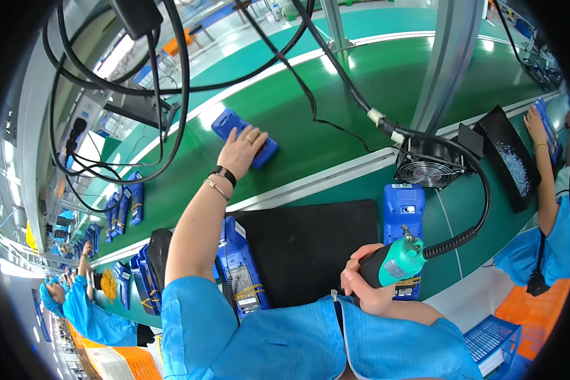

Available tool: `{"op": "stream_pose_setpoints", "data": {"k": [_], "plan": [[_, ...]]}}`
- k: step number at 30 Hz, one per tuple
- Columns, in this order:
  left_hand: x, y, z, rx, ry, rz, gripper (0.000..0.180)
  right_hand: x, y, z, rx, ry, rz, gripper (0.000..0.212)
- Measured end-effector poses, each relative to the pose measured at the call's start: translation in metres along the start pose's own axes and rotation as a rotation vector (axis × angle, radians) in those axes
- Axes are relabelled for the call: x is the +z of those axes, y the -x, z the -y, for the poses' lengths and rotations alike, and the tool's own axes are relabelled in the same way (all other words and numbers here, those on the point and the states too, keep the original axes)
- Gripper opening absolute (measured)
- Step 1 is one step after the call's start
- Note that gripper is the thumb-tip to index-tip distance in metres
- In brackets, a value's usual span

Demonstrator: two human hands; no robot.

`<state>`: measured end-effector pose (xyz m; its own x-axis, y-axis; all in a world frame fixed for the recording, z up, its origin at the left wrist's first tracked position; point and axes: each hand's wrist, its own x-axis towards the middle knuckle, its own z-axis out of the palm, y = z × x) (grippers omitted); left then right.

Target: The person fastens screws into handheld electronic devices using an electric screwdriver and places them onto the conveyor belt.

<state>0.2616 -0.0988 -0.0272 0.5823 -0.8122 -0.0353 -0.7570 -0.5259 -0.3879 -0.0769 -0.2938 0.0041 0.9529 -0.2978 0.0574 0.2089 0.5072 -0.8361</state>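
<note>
My left hand [242, 151] reaches far over the green conveyor belt, its fingers closed around a blue handheld device [227, 121] lying there. In my right hand [366, 288] is an electric screwdriver [401, 262], black and teal, held near my body with its thick cable running up and back. Partly behind the screwdriver lies another blue device [403, 204] on the bench. A blue device with an open back and a yellow rubber band [242, 272] rests by my left forearm. Between these two spreads a black mat [297, 237].
A small black fan [424, 171] stands at the bench's far edge, near a black tray of small screws [513, 166]. Black cables [183, 88] hang overhead. More banded blue devices [135, 199] sit on the left. Co-workers [538, 221] work at both sides.
</note>
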Motion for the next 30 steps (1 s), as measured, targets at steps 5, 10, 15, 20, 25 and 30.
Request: {"op": "stream_pose_setpoints", "data": {"k": [5, 10, 15, 20, 25, 30], "plan": [[-0.034, 0.04, -0.01, -0.264, 0.61, -0.005, 0.05, -0.003, -0.001, 0.002, 0.065, -0.037, -0.033, 0.031], [-0.074, 0.14, -0.064, -0.411, 0.862, -0.199, 0.067, -0.005, -0.001, 0.001, -0.012, -0.029, -0.018, 0.032], [-0.092, 0.241, -0.151, -0.469, 0.846, -0.206, 0.1, 0.003, 0.0, -0.002, -0.092, 0.108, -0.007, 0.033], [-0.079, 0.278, -0.183, -0.519, 1.038, -0.195, 0.094, 0.005, 0.003, -0.01, -0.202, 0.234, 0.041, 0.032], [-0.078, 0.271, -0.192, -0.414, 1.124, -0.282, 0.073, 0.01, 0.005, -0.016, -0.207, 0.306, 0.063, 0.033], [-0.092, 0.244, -0.203, -0.165, 1.304, -0.314, 0.066, 0.018, 0.003, -0.027, -0.236, 0.273, 0.046, 0.031]]}}
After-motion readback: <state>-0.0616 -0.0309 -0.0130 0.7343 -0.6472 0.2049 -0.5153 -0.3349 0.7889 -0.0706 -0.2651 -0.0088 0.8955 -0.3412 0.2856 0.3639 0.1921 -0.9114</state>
